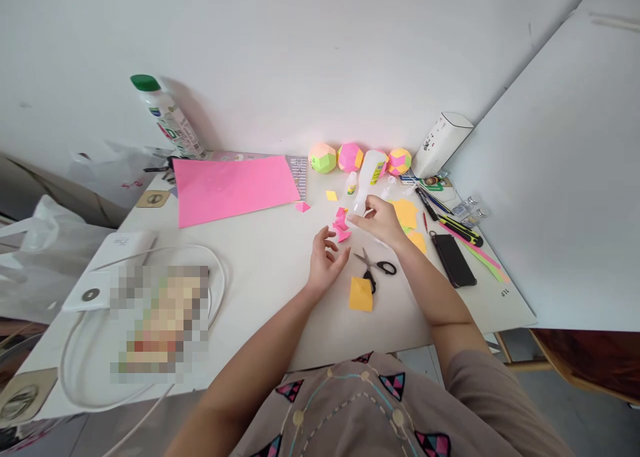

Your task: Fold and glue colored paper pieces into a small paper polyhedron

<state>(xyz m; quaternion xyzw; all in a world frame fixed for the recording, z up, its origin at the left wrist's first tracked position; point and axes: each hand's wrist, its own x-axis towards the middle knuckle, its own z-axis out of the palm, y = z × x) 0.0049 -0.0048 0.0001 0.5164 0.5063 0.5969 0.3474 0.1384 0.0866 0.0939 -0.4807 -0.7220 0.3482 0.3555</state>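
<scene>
My right hand [382, 222] is closed at the narrow end of a white glue bottle [372, 169] with a yellow label, whose wide end points away from me. Just left of it, my left hand [326, 260] is open, with its fingers loosely bent and nothing in them. Beyond those fingers sits a folded pink paper piece [341, 225], its far side close to the right thumb. Black-handled scissors [369, 262] lie with blades apart between my forearms. An orange paper square [361, 294] partly covers one handle.
Several paper balls [323, 158] line the wall. A pink sheet [235, 189] lies left, near a green-capped bottle [170, 120]. At right are orange papers [404, 212], a black phone case [454, 260] and a cutter [461, 231]. A white cable [223, 287] loops at left.
</scene>
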